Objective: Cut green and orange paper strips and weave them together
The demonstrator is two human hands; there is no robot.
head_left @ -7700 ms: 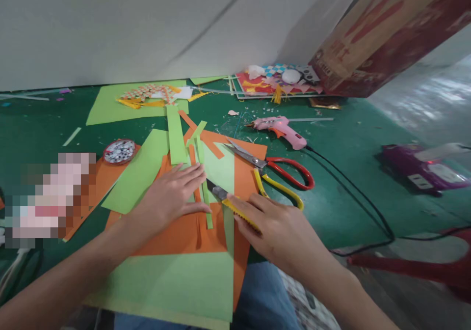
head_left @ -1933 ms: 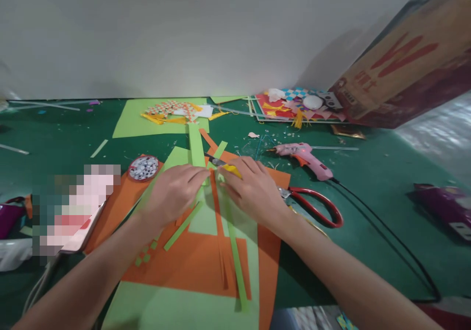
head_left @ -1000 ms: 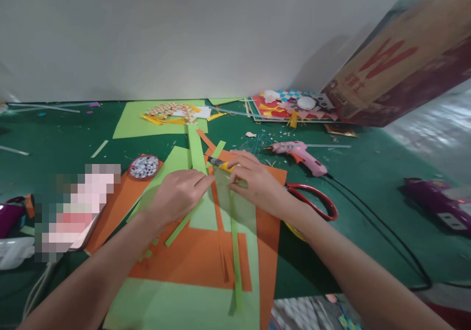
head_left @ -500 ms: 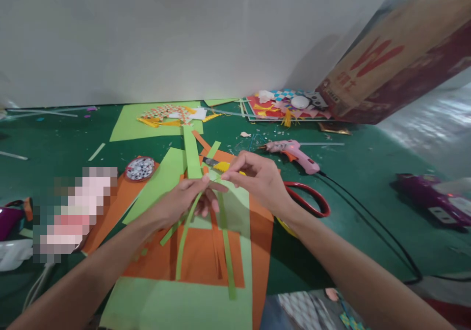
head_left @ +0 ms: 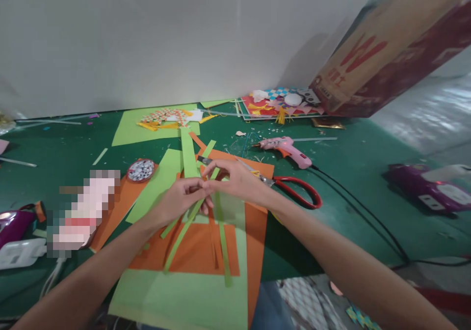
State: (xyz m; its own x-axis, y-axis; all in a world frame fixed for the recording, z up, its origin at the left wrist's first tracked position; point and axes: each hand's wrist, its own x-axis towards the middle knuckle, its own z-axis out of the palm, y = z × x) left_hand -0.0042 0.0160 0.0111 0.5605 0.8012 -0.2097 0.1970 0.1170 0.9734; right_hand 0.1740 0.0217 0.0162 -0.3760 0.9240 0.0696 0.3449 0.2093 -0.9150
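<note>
My left hand (head_left: 183, 200) is closed in a pinch on narrow paper strips above the stacked sheets. My right hand (head_left: 235, 180) meets it, thumb and fingertips pinched together at the same spot; the strip ends between them are hidden. A light green paper strip (head_left: 183, 239) slants down to the left from the fingers. Another green strip (head_left: 223, 251) and a thin orange strip (head_left: 213, 236) hang on the right. Beneath lie an orange sheet (head_left: 198, 251) and a larger green sheet (head_left: 180, 295). Behind my right hand lie red-handled scissors (head_left: 312, 200), partly covered.
A pink glue gun (head_left: 289, 151) rests at the right, its cord running toward the front edge. A round dish of small pieces (head_left: 141, 171) and a blurred-out pink object (head_left: 86, 207) lie at the left. A paper bag (head_left: 386, 55) stands at the back right, against a white wall.
My right hand has moved left and in against my left hand. The long green strip has swung from near-vertical to slanting down left. The scissors show more, and the view has shifted slightly.
</note>
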